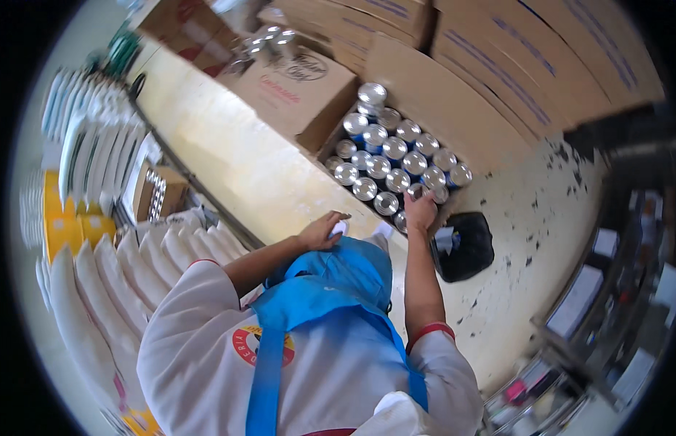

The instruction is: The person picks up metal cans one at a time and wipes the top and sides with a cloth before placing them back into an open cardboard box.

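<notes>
Before me stands an open cardboard box [338, 180] filled with upright metal cans in rows, their shiny lids facing up and blue sides showing on some. My right hand [421, 210] reaches down to the near right part of the box, its fingers around the top of one metal can [417, 191]. That can still sits among the others; whether it is raised at all cannot be told. My left hand [320, 231] is in front of the blue apron [338, 267], fingers apart and holding nothing, left of the box.
A closed cardboard box [294, 92] with several cans on top adjoins the open box. Large cartons [496, 60] are stacked behind. A black lined bin [463, 248] stands at the right. Filled white sacks [109, 305] are piled at left, and cluttered shelves [605, 305] at far right.
</notes>
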Motion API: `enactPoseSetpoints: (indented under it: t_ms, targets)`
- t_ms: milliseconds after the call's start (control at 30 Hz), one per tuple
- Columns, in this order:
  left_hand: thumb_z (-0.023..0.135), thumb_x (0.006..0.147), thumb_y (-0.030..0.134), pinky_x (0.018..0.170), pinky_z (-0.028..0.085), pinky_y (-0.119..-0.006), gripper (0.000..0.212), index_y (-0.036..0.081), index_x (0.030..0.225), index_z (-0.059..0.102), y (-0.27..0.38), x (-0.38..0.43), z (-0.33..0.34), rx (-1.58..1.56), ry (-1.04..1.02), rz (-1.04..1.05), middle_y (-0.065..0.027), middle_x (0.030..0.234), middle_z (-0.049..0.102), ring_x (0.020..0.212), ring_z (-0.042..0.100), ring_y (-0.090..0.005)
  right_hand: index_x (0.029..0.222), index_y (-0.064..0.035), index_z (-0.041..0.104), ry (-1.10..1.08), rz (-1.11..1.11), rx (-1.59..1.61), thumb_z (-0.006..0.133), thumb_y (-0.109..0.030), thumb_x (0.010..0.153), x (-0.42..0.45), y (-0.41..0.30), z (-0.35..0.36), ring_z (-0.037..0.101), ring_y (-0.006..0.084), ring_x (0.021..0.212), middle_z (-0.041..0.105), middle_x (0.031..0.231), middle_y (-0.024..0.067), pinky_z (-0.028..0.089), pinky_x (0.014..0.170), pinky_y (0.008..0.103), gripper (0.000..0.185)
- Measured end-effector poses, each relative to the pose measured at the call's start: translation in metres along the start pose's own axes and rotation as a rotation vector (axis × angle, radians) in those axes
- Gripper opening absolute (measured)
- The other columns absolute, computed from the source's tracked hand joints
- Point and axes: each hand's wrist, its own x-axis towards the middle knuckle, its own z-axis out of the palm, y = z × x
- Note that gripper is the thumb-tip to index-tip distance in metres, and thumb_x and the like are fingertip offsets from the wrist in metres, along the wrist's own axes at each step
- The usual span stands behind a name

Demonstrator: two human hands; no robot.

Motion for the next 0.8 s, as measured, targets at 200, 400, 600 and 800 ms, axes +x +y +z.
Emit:
enactPoseSetpoints:
  t_ms: [200, 400, 600, 800]
  targets:
    - [0.058, 0.091, 0.013, 0.095, 0.05, -0.045, 0.037, 0.005, 0.127, 0.054, -0.002, -0.003, -0.052, -0.153, 0.426, -0.454, -0.0213, 0.12, 0.057, 0.113, 0.057, -0.038, 0.13, 0.0012, 0.044, -0.094, -0.039, -0.097, 0.076, -0.044, 0.074, -0.004, -0.013, -0.019, 0.064, 0.0421, 0.105, 0.064, 0.115, 0.0256, 0.053, 0.09, 0.0467, 0.079]
    - [0.071, 0.083, 0.021, 0.096, 0.047, -0.043, 0.052, 0.008, 0.13, 0.052, 0.016, 0.047, -0.062, 0.033, 0.291, -0.034, -0.0207, 0.128, 0.053, 0.117, 0.054, -0.0386, 0.126, -0.0018, 0.048, 0.009, -0.096, 0.059, 0.083, -0.04, 0.071, -0.044, -0.037, -0.09, 0.064, 0.0312, 0.115, 0.066, 0.121, 0.0191, 0.051, 0.095, 0.0404, 0.075]
    - [0.082, 0.075, 0.032, 0.1, 0.044, -0.047, 0.084, 0.007, 0.143, 0.039, 0.045, 0.099, -0.121, -0.067, 0.359, 0.262, -0.021, 0.126, 0.055, 0.117, 0.055, -0.0382, 0.129, -0.0037, 0.049, -0.202, -0.32, 0.522, 0.071, -0.038, 0.089, -0.073, -0.142, -0.116, 0.065, 0.0256, 0.084, 0.065, 0.113, 0.0144, 0.053, 0.077, 0.0355, 0.057]
    - [0.068, 0.091, 0.034, 0.087, 0.055, -0.035, 0.047, 0.008, 0.127, 0.053, -0.052, 0.1, -0.233, -1.632, 0.3, -0.238, -0.0052, 0.107, 0.066, 0.096, 0.067, -0.0176, 0.129, -0.0076, 0.045, -0.354, 0.192, 1.134, 0.049, -0.03, 0.103, -0.097, -0.315, -0.125, 0.031, 0.0026, 0.048, 0.055, 0.09, 0.0032, 0.027, 0.039, 0.0206, 0.034]
